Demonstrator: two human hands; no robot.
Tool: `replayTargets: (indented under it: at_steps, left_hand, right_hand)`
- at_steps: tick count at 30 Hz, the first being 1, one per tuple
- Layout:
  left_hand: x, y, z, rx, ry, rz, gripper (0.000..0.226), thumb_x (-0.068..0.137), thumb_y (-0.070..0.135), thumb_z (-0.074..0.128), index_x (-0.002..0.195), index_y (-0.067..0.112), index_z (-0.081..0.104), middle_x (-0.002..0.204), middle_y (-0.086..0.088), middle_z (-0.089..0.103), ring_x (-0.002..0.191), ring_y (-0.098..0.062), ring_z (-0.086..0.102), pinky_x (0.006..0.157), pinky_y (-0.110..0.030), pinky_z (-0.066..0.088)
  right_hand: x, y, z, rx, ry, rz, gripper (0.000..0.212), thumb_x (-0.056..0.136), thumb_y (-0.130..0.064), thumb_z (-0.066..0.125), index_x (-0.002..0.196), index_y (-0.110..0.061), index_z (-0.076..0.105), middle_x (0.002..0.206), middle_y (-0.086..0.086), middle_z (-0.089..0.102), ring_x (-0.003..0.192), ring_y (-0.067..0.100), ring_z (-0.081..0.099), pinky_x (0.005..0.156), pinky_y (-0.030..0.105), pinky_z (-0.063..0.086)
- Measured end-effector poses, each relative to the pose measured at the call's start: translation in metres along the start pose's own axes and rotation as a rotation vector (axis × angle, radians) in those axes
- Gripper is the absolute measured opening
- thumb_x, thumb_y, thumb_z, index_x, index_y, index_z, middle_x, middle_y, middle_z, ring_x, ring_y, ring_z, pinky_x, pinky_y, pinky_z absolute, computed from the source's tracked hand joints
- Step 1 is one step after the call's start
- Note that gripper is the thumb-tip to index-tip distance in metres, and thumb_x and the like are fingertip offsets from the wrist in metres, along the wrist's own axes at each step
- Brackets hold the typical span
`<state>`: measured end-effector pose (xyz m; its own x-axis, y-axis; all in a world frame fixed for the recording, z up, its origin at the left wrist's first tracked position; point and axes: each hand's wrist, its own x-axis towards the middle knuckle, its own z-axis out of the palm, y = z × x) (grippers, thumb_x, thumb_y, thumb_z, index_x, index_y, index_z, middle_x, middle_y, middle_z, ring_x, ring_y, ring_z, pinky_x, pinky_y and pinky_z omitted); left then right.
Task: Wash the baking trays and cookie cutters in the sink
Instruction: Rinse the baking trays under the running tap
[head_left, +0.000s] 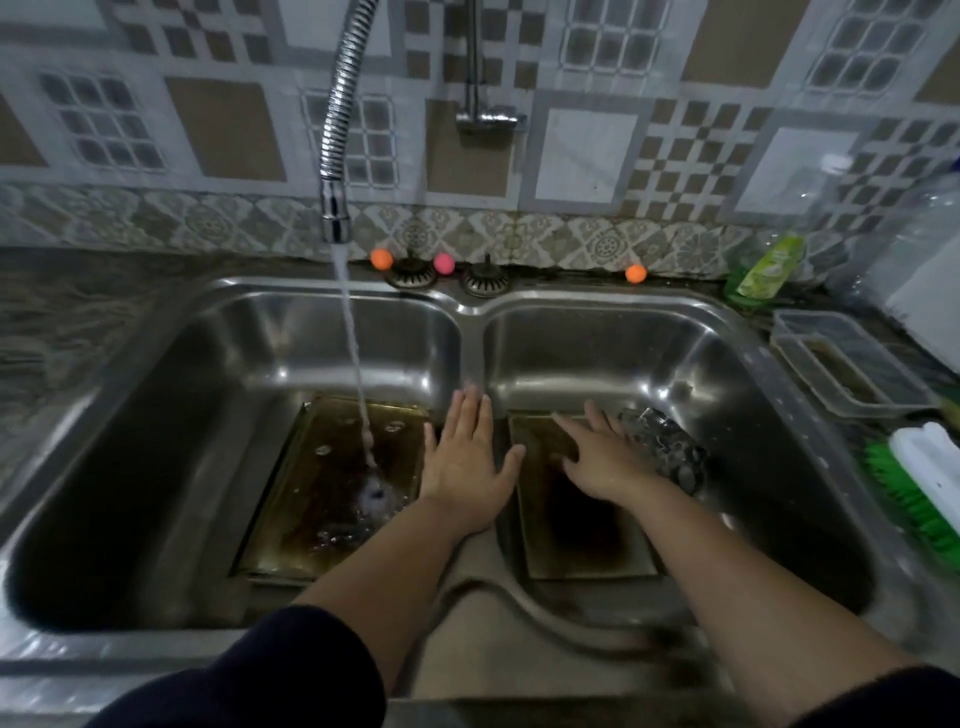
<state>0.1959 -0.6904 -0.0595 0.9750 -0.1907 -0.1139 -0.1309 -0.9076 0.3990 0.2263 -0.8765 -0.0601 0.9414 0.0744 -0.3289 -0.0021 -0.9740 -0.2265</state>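
Both hands' fingers spread flat – left hand (464, 457), right hand (602, 462) hiding blurred cutters (667, 447).

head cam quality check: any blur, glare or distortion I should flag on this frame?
Head view: dim overall, with glare streaks on the steel sink walls. Wide-angle bending curves the counter edges and wall tiles. The right hand and the cookie cutters beside it are smeared, so cutter shapes cannot be told. The left hand and water stream are sharper. Both trays' bottoms are dark.

The right hand (605, 460) hides part of the cutters (667, 449), which blur together; the brush (924, 488) runs off-frame.
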Motion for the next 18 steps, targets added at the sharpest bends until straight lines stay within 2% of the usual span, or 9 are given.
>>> replayTargets:
  at_steps: [3, 5, 7, 9, 11, 13, 16, 18]
  left_hand:
    - [-0.004, -0.021, -0.007, -0.074, -0.044, 0.067, 0.066, 0.1, 0.051, 0.018, 0.153, 0.02, -0.005, 0.159, 0.006, -0.018, 0.145, -0.01, -0.019, 0.119, -0.048, -0.005]
    - [-0.008, -0.047, -0.016, -0.046, -0.057, 0.051, 0.063, 0.101, 0.05, 0.018, 0.153, 0.021, -0.003, 0.16, 0.007, -0.013, 0.146, -0.01, -0.014, 0.12, -0.048, -0.003]
    - [-0.013, -0.079, -0.025, 0.034, -0.093, -0.004, 0.063, 0.101, 0.048, 0.019, 0.154, 0.021, 0.0, 0.16, 0.007, -0.01, 0.147, -0.011, -0.013, 0.119, -0.047, -0.002]
    - [-0.017, -0.112, -0.031, 0.097, -0.15, -0.047, 0.061, 0.101, 0.045, 0.022, 0.154, 0.02, 0.003, 0.161, 0.006, -0.008, 0.147, -0.012, -0.013, 0.119, -0.048, -0.003]
    - [-0.02, -0.14, -0.034, 0.129, -0.189, -0.058, 0.061, 0.101, 0.044, 0.024, 0.154, 0.019, 0.005, 0.162, 0.005, -0.005, 0.147, -0.013, -0.013, 0.119, -0.049, -0.002]
    - [-0.021, -0.161, -0.033, 0.135, -0.239, -0.037, 0.063, 0.101, 0.045, 0.024, 0.154, 0.019, 0.003, 0.161, 0.006, -0.007, 0.147, -0.013, -0.014, 0.119, -0.048, -0.002]
    - [-0.021, -0.182, -0.029, 0.142, -0.321, 0.024, 0.063, 0.102, 0.045, 0.024, 0.154, 0.02, -0.001, 0.161, 0.005, -0.01, 0.147, -0.013, -0.014, 0.119, -0.048, -0.003]
    - [-0.019, -0.191, -0.024, 0.162, -0.368, 0.067, 0.062, 0.102, 0.044, 0.023, 0.153, 0.02, -0.003, 0.161, 0.005, -0.011, 0.147, -0.013, -0.015, 0.119, -0.049, -0.004]
  right_hand:
    - [-0.006, -0.055, -0.02, 0.136, 0.15, -0.048, 0.058, 0.097, -0.04, 0.046, 0.15, -0.04, 0.021, 0.162, 0.0, -0.001, 0.148, 0.027, 0.002, 0.117, 0.046, 0.012]
    - [-0.008, -0.092, -0.024, 0.228, 0.259, -0.093, 0.052, 0.098, -0.031, 0.047, 0.147, -0.033, 0.032, 0.16, 0.001, 0.013, 0.146, 0.025, 0.014, 0.116, 0.039, 0.018]
    - [-0.01, -0.129, -0.02, 0.329, 0.36, -0.145, 0.044, 0.097, -0.019, 0.048, 0.14, -0.025, 0.045, 0.149, 0.0, 0.034, 0.135, 0.02, 0.034, 0.109, 0.031, 0.03]
    - [-0.011, -0.164, -0.009, 0.502, 0.418, -0.133, 0.039, 0.096, -0.012, 0.048, 0.133, -0.022, 0.053, 0.133, -0.003, 0.048, 0.119, 0.016, 0.051, 0.097, 0.025, 0.041]
    - [-0.01, -0.194, 0.008, 0.707, 0.362, 0.005, 0.039, 0.096, -0.008, 0.047, 0.132, -0.022, 0.053, 0.127, -0.004, 0.054, 0.116, 0.015, 0.055, 0.087, 0.023, 0.044]
    - [-0.004, -0.212, 0.032, 0.774, 0.216, 0.18, 0.04, 0.095, -0.005, 0.046, 0.132, -0.019, 0.051, 0.129, 0.001, 0.056, 0.119, 0.02, 0.054, 0.088, 0.025, 0.043]
    - [0.004, -0.223, 0.07, 0.553, -0.012, 0.397, 0.031, 0.095, -0.01, 0.048, 0.125, -0.01, 0.055, 0.127, 0.01, 0.057, 0.115, 0.026, 0.057, 0.081, 0.027, 0.044]
    - [0.008, -0.224, 0.087, 0.381, -0.047, 0.485, 0.026, 0.095, -0.011, 0.05, 0.118, -0.006, 0.06, 0.121, 0.012, 0.061, 0.111, 0.026, 0.06, 0.075, 0.027, 0.045]
